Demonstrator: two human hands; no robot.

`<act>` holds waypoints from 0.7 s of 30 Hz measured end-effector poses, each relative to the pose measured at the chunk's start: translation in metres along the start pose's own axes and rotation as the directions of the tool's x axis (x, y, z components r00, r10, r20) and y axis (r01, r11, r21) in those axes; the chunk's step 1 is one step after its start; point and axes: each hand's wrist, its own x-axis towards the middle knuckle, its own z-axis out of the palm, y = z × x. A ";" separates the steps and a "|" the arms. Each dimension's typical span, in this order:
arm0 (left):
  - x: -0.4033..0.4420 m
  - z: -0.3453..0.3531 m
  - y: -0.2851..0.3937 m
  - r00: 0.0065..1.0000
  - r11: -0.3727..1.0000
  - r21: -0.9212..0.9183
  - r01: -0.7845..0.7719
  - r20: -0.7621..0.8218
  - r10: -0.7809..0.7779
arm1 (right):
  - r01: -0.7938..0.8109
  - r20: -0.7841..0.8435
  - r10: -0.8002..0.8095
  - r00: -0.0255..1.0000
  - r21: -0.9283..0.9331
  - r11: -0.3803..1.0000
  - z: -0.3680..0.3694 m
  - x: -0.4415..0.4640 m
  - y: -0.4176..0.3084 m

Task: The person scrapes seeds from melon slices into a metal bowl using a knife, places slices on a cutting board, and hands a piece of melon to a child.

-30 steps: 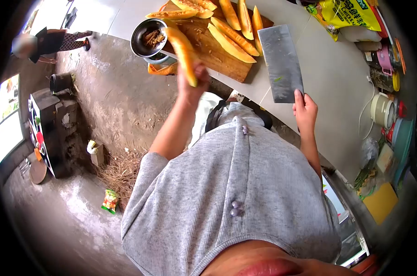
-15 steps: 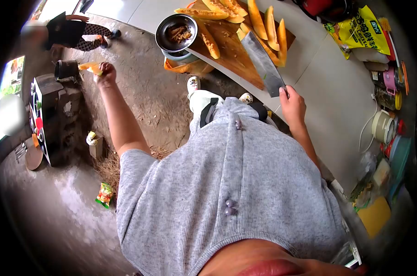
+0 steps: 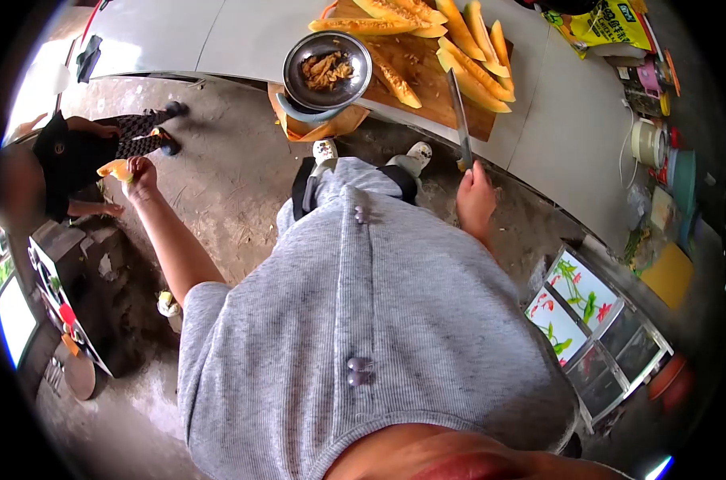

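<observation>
My left hand (image 3: pixel 141 179) is stretched out to the left, closed round a melon slice (image 3: pixel 115 170), close to another person (image 3: pixel 55 164) in dark clothes. My right hand (image 3: pixel 477 200) grips the handle of a cleaver (image 3: pixel 461 120), its blade seen nearly edge-on and pointing toward the cutting board. Several orange melon wedges (image 3: pixel 475 76) lie on the wooden cutting board (image 3: pixel 427 104). A metal bowl (image 3: pixel 328 70) holding brownish-yellow scraps, perhaps melon pulp, sits at the board's left, above a bluish container (image 3: pixel 307 112).
The pale tiled counter (image 3: pixel 243 40) runs across the top and down the right. A yellow packet (image 3: pixel 611 32) and several kitchen containers line its far side. A glass-fronted cabinet (image 3: pixel 595 328) stands at lower right, a stove (image 3: pixel 63 304) at lower left.
My left hand has moved left and down with the melon slice, and the other person appears closer. The cleaver has turned from broadside to nearly edge-on. The whole view has shifted.
</observation>
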 end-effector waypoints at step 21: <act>0.070 0.017 0.049 0.942 0.947 0.127 0.294 0.127 -0.309 | 0.033 -0.031 -0.034 0.999 -0.027 0.999 0.016 0.038 -0.076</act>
